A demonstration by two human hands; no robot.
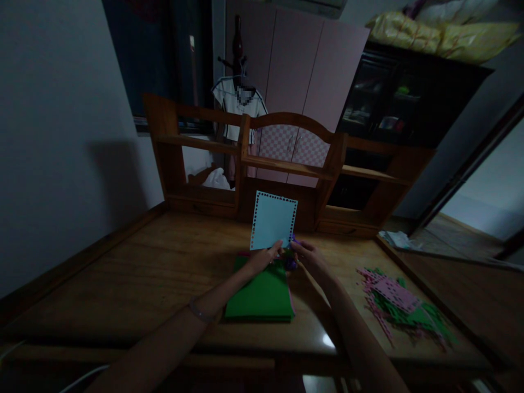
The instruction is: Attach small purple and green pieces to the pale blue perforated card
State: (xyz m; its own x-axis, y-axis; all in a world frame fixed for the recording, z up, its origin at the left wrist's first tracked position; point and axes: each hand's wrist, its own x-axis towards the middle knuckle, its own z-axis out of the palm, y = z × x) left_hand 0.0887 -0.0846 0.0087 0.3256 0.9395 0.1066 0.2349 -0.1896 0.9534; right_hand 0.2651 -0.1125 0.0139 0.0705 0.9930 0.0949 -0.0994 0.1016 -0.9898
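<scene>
Head view: a pale blue card (273, 220) with a punched border is held upright above the desk (135, 273), its lower edge pinched by the left hand (264, 256). The right hand (308, 254) is closed around a small purple tool (291, 263) at the card's lower right corner. A green stack (260, 295) lies beneath the hands; scraps (399, 305) are piled well apart, to the right.
</scene>
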